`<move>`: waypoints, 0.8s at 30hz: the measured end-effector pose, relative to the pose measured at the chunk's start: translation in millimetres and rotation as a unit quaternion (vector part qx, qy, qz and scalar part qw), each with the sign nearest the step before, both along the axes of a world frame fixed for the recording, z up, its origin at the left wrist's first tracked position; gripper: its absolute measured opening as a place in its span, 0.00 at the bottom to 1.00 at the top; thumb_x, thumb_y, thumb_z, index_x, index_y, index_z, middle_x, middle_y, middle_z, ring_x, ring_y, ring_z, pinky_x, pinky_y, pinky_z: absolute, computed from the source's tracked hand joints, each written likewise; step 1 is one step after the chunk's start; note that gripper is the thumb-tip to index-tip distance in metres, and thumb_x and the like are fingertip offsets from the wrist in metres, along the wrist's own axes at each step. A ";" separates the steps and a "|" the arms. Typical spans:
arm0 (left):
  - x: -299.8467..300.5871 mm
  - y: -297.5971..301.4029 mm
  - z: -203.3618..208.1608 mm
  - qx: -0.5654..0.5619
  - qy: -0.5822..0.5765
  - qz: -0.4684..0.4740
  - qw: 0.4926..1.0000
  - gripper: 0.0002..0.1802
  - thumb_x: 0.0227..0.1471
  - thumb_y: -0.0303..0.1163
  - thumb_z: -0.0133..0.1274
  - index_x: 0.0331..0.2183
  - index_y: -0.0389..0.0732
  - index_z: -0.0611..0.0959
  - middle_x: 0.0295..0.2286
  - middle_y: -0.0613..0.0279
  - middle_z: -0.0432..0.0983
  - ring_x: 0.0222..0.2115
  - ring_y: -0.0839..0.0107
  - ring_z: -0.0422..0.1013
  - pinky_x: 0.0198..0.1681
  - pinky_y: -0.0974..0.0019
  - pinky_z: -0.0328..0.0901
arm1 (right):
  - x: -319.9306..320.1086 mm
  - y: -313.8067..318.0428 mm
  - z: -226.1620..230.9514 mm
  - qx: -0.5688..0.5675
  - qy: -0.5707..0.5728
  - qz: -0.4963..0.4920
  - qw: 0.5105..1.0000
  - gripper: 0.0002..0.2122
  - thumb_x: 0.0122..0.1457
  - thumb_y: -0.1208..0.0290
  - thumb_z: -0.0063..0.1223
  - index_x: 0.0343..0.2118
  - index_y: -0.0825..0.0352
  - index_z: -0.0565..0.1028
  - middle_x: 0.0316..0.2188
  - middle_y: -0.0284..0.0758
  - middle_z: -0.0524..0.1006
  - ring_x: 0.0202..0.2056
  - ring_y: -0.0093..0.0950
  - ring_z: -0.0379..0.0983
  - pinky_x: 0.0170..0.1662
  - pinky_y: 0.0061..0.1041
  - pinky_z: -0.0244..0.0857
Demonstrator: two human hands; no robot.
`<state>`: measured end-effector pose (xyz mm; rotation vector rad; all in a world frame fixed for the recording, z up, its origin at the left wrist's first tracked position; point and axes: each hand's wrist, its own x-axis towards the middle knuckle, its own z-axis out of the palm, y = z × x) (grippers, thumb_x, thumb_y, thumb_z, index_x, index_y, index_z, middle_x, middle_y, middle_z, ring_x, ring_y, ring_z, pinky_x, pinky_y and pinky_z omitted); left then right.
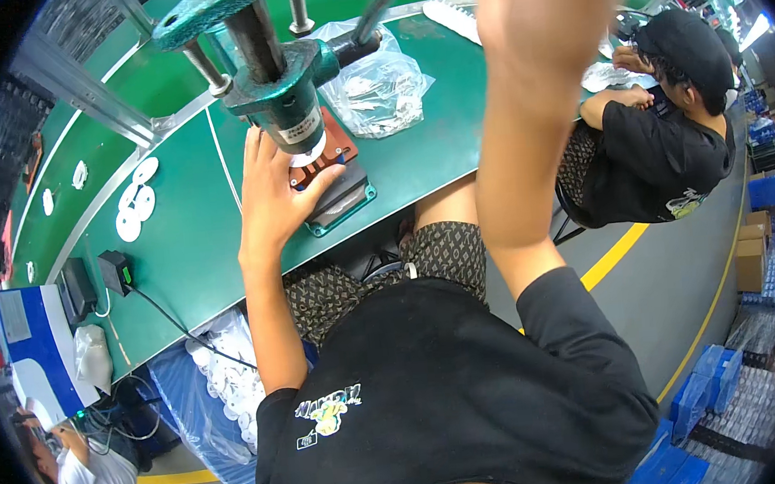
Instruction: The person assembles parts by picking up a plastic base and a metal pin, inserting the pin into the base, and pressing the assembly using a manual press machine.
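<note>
A teal hand press (280,87) stands on the green workbench, its round ram head low over a reddish-brown fixture block (336,146) on a dark base. Part of a white plastic piece (309,153) shows directly beneath the ram. My left hand (276,192) lies at the block's left side with thumb and fingers spread; the thumb reaches across its near face. Some of those fingertips are hidden behind the press. High at the upper right, my right hand (551,2) is raised and smeared by motion, its fingers not readable. The press's lever (380,8) slants up out of view, left of that hand.
Several white discs (137,202) lie on the bench's left, near a small black box (117,272) with a cable. A clear bag of white parts (380,92) sits behind the press. Below left is a blue-lined bin (230,382) of white parts. A co-worker (669,120) sits at right.
</note>
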<state>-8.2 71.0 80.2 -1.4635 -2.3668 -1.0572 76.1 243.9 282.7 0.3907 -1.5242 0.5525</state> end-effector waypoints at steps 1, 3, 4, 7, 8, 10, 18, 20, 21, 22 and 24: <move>-0.6 0.2 0.3 0.010 0.023 0.000 1.000 0.35 0.39 0.38 0.68 0.52 0.44 0.78 0.53 0.57 0.70 0.55 0.56 0.63 0.57 0.57 0.60 | 15.8 -2.5 -15.4 0.005 -0.001 0.003 1.000 0.11 0.60 0.71 0.50 0.41 0.72 0.76 0.43 0.42 0.75 0.38 0.28 0.73 0.44 0.25 0.65; 2.0 -4.0 -3.3 0.028 -0.009 0.017 0.999 0.30 0.40 0.40 0.68 0.46 0.42 0.80 0.50 0.53 0.70 0.56 0.49 0.60 0.58 0.52 0.57 | 67.3 -9.6 -52.7 -0.281 -0.040 0.492 0.823 0.11 0.61 0.60 0.42 0.25 0.58 0.67 0.22 0.25 0.66 0.31 0.23 0.61 0.43 0.29 0.53; 2.6 -7.6 -8.3 0.043 -0.037 0.030 0.998 0.26 0.40 0.42 0.67 0.41 0.40 0.81 0.48 0.50 0.70 0.56 0.42 0.58 0.60 0.47 0.55 | 78.5 -14.4 -77.1 -0.224 -0.026 0.525 0.821 0.16 0.63 0.57 0.39 0.18 0.55 0.64 0.15 0.25 0.64 0.24 0.21 0.59 0.42 0.27 0.50; -1.1 0.2 -15.2 0.021 0.019 0.023 0.999 0.31 0.39 0.40 0.67 0.46 0.39 0.79 0.51 0.46 0.66 0.59 0.40 0.54 0.61 0.44 0.52 | 112.6 -40.3 -159.9 -0.278 0.049 0.350 0.893 0.22 0.64 0.57 0.33 0.14 0.60 0.65 0.11 0.28 0.65 0.17 0.26 0.59 0.37 0.33 0.56; 1.4 5.2 -13.0 0.030 0.035 0.022 0.999 0.32 0.39 0.40 0.67 0.47 0.39 0.78 0.52 0.46 0.65 0.60 0.40 0.54 0.62 0.43 0.52 | 119.8 -35.5 -172.5 -0.282 0.030 0.309 0.908 0.25 0.65 0.55 0.29 0.12 0.60 0.65 0.11 0.29 0.65 0.16 0.26 0.61 0.35 0.33 0.58; 1.5 8.5 -12.0 0.035 0.035 0.004 0.999 0.34 0.38 0.38 0.67 0.48 0.38 0.77 0.52 0.45 0.65 0.60 0.40 0.53 0.62 0.42 0.50 | 126.2 -25.1 -148.3 -0.211 -0.060 0.350 0.911 0.29 0.66 0.51 0.24 0.11 0.60 0.66 0.10 0.31 0.67 0.15 0.25 0.63 0.31 0.30 0.60; 5.2 -9.1 -27.7 0.058 0.108 0.038 0.992 0.28 0.34 0.25 0.65 0.44 0.37 0.79 0.48 0.51 0.72 0.54 0.50 0.65 0.63 0.41 0.51 | 4.7 -11.6 -23.8 -0.201 -0.066 0.355 0.911 0.32 0.59 0.69 0.53 0.66 0.55 0.55 0.60 0.43 0.63 0.59 0.33 0.60 0.63 0.26 0.50; 9.2 -1.5 -21.0 0.075 0.126 0.026 0.989 0.26 0.33 0.24 0.64 0.41 0.34 0.80 0.45 0.50 0.74 0.52 0.51 0.67 0.62 0.43 0.55 | 2.9 -6.6 -62.6 -0.147 -0.012 0.172 0.974 0.32 0.59 0.58 0.52 0.58 0.77 0.57 0.54 0.53 0.65 0.56 0.49 0.62 0.56 0.48 0.59; 7.8 -2.9 -26.1 0.083 0.135 0.025 0.987 0.26 0.33 0.24 0.65 0.41 0.34 0.80 0.45 0.50 0.74 0.52 0.51 0.67 0.62 0.44 0.56 | 8.7 -12.7 -90.8 -0.180 -0.005 0.115 0.977 0.25 0.59 0.62 0.51 0.52 0.75 0.60 0.52 0.52 0.67 0.54 0.47 0.64 0.54 0.46 0.61; 9.5 -3.5 -27.6 0.093 0.142 0.019 0.985 0.26 0.34 0.25 0.65 0.41 0.34 0.80 0.45 0.50 0.74 0.52 0.51 0.67 0.61 0.45 0.56 | 24.8 -23.2 -117.6 -0.211 0.000 0.051 0.976 0.19 0.59 0.65 0.51 0.46 0.73 0.63 0.49 0.51 0.68 0.51 0.45 0.66 0.51 0.44 0.64; 16.5 1.0 -23.9 0.113 0.148 0.016 0.982 0.26 0.34 0.25 0.65 0.41 0.33 0.79 0.45 0.49 0.74 0.52 0.50 0.67 0.61 0.46 0.57 | 45.1 -26.0 -185.1 -0.130 -0.039 0.013 0.991 0.09 0.56 0.73 0.51 0.36 0.67 0.63 0.40 0.46 0.71 0.40 0.38 0.70 0.47 0.38 0.66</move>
